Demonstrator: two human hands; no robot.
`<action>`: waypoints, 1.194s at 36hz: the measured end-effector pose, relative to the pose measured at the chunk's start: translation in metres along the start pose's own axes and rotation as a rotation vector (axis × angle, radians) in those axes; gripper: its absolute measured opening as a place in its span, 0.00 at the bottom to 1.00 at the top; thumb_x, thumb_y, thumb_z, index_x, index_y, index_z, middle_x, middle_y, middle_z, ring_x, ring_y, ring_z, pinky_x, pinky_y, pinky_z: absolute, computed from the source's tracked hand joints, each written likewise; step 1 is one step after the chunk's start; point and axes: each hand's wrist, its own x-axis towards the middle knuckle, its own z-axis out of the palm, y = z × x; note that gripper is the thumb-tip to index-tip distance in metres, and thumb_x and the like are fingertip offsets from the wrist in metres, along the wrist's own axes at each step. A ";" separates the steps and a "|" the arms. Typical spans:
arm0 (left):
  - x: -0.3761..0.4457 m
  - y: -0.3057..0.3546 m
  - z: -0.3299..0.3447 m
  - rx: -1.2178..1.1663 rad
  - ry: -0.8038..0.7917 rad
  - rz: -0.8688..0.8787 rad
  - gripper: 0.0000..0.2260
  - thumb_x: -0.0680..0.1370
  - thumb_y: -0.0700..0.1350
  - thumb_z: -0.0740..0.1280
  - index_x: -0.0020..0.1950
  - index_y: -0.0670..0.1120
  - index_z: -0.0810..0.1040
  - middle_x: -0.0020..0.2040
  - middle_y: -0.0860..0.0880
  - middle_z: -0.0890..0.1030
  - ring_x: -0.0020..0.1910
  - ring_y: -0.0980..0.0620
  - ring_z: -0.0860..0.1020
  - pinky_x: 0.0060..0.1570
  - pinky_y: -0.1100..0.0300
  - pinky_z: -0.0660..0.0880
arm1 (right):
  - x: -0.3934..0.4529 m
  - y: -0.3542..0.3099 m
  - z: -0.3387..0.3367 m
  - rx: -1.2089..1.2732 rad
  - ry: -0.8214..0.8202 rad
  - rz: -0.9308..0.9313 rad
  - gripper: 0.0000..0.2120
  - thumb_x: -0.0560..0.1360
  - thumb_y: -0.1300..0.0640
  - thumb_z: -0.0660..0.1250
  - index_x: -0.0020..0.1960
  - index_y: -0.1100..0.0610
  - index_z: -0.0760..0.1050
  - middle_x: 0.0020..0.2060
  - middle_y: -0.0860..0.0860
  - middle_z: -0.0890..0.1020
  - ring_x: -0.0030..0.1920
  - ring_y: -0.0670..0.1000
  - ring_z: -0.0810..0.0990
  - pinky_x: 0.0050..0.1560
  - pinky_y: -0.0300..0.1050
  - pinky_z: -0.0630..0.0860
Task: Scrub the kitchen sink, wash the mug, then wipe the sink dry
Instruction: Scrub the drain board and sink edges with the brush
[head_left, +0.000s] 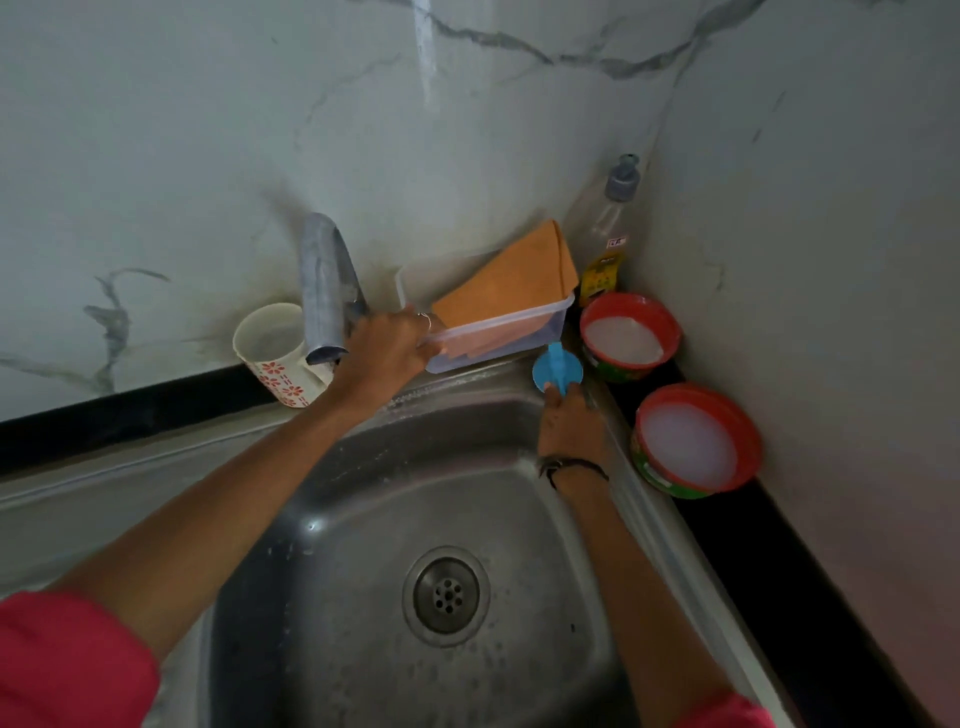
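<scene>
The tap (327, 291) stands behind the sink (363, 519), with the mug (275, 353) to its left and the container (488, 322) to its right (a cloth (514, 280) lies in it). Right of the container a bottle (605, 228) stands in the corner, two tubs (628, 335) (696, 441) before it

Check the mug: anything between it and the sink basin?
Yes, partly. The mug stands on the back ledge left of the faucet, whose spout overlaps its right side. The left hand grips the clear container beside it. The sink below holds nothing.
</scene>
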 end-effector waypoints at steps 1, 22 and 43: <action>0.000 0.000 0.000 -0.005 -0.019 -0.009 0.12 0.76 0.45 0.67 0.58 0.45 0.81 0.52 0.38 0.82 0.49 0.39 0.80 0.47 0.51 0.74 | 0.006 -0.005 -0.002 0.011 0.010 -0.005 0.20 0.82 0.51 0.51 0.68 0.62 0.65 0.59 0.63 0.76 0.58 0.61 0.75 0.52 0.51 0.72; -0.005 0.019 0.021 -0.011 -0.203 -0.099 0.08 0.76 0.39 0.64 0.52 0.37 0.78 0.50 0.35 0.80 0.51 0.37 0.78 0.46 0.52 0.73 | -0.037 0.020 -0.018 -0.147 0.045 -0.027 0.23 0.82 0.49 0.48 0.72 0.61 0.58 0.56 0.60 0.79 0.55 0.59 0.79 0.49 0.50 0.75; -0.066 0.036 0.035 -0.122 -0.082 -0.015 0.27 0.73 0.41 0.71 0.70 0.42 0.67 0.71 0.43 0.66 0.70 0.44 0.65 0.70 0.53 0.62 | -0.064 0.041 -0.028 -0.194 0.050 -0.034 0.21 0.82 0.49 0.50 0.70 0.60 0.62 0.55 0.59 0.80 0.54 0.59 0.80 0.48 0.50 0.75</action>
